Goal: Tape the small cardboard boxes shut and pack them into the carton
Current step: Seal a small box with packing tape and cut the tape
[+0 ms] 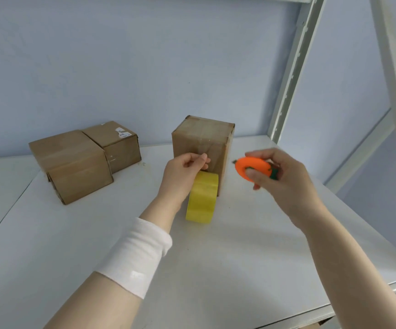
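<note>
A small cardboard box (202,143) stands upright in the middle of the white table (239,245), with clear tape running over its top and down its front. In front of it a yellowish roll of tape (202,200) stands on edge. My left hand (185,169) pinches the strip of tape just above the roll, close to the box's front face. To the right, my right hand (280,179) holds an orange carrot-shaped cutter (251,170) with a green end, raised above the table and apart from the box.
Two more small cardboard boxes sit at the back left, a front box (73,165) and a rear box (116,143) bearing a white label. A white metal shelf upright (291,74) rises at the back right. The table's right edge (370,210) runs diagonally.
</note>
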Tool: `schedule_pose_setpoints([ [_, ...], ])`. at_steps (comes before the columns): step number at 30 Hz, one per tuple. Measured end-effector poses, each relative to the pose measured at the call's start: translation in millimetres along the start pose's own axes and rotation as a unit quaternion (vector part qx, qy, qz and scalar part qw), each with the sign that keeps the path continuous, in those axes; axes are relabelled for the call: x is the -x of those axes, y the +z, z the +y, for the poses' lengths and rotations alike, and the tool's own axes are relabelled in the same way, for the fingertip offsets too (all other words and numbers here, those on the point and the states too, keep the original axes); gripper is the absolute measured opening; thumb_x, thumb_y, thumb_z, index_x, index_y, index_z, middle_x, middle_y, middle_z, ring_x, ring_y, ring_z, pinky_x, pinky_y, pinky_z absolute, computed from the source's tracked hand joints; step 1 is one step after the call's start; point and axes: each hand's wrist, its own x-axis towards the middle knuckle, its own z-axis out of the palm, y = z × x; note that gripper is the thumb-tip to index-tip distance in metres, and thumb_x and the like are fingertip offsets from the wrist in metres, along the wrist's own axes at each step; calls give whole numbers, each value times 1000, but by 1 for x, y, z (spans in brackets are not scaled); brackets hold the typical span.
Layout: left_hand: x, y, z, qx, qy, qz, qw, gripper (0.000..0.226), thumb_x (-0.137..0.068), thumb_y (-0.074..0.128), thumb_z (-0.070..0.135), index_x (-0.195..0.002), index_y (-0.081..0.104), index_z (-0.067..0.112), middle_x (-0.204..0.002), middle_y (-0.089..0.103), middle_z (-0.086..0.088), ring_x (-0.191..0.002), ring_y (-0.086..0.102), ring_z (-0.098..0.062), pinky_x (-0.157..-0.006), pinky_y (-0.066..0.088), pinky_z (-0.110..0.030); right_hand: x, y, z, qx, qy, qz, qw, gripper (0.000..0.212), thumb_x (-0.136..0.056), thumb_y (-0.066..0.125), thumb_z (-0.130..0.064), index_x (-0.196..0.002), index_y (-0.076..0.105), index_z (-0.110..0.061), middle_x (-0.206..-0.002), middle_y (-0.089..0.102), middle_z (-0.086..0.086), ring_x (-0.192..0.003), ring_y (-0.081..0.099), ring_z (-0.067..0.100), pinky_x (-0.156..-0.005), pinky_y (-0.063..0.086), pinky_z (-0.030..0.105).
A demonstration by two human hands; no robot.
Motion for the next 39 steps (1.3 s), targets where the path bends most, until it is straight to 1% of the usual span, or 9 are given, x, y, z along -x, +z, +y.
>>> schedule_pose_setpoints([
  [4, 0, 2, -2, 23, -16, 9, 1000, 19, -91, 59, 25, -74, 68, 23, -77, 67, 9, -82, 60, -6, -84, 45, -24, -12, 27, -19, 87, -137, 68, 984, 25, -75, 75, -11, -84, 62, -31, -89, 63, -7, -82, 56, -4, -69, 42, 7],
  [9, 0, 4, -4, 35, -11, 25, 999, 15, -90, 60, 22, -76, 64, 20, -71, 65, 8, -74, 60, -5, -80, 45, -24, -33, 47, -4, 170, -231, 78, 955, 16, -72, 75, -9, -86, 69, -6, -87, 54, 0, -80, 49, -11, -66, 37, 4],
  [13, 1, 4, -4, 40, 5, 28, 999, 13, -91, 59, 20, -78, 63, 21, -71, 65, 8, -73, 60, -5, -78, 46, -24, -44, 54, 4, 205, -249, 63, 945, 17, -73, 70, -14, -88, 70, -5, -89, 48, -7, -74, 50, 1, -64, 47, 21],
  [16, 1, 5, -5, 28, 27, 26, 999, 17, -91, 57, 21, -76, 62, 24, -70, 64, 10, -70, 58, 1, -72, 44, -17, -46, 58, 5, 234, -261, 69, 934, 18, -71, 69, -15, -86, 70, -5, -85, 53, 3, -72, 52, 14, -56, 49, 35],
  [23, -1, 8, -3, 37, 36, 30, 998, 21, -92, 57, 20, -72, 61, 25, -68, 62, 9, -67, 57, 2, -71, 43, -17, -50, 62, 8, 290, -289, 74, 909, 16, -74, 70, -13, -87, 71, -5, -81, 54, 11, -71, 58, 28, -51, 48, 35],
  [30, -3, 8, -4, 44, 26, 28, 998, 19, -91, 58, 18, -73, 62, 23, -71, 64, 9, -75, 60, -7, -77, 46, -24, -46, 39, 7, 318, -269, 73, 906, 15, -74, 72, -8, -88, 72, -6, -83, 57, 10, -71, 58, 25, -56, 51, 39],
  [33, -3, 6, -4, 42, 30, 23, 998, 19, -91, 57, 18, -74, 62, 24, -73, 64, 10, -73, 60, -2, -73, 45, -17, -40, 19, 2, 326, -221, 69, 917, 23, -67, 79, -4, -88, 73, -10, -85, 58, 4, -73, 59, 20, -65, 46, 24],
  [35, -3, 5, -3, 44, 32, 20, 998, 19, -92, 57, 19, -74, 62, 24, -76, 65, 10, -71, 60, 1, -73, 45, -15, -39, 13, -11, 283, -198, 69, 936, 22, -68, 80, -8, -87, 73, -15, -86, 58, -1, -76, 55, 3, -68, 38, 8],
  [39, -3, 6, -2, 38, 31, 17, 999, 19, -91, 57, 19, -74, 63, 24, -80, 67, 4, -77, 61, -6, -78, 45, -21, -60, 32, -28, 206, -167, 71, 962, 17, -73, 77, -17, -88, 69, -22, -93, 63, -5, -83, 54, 0, -72, 37, 4],
])
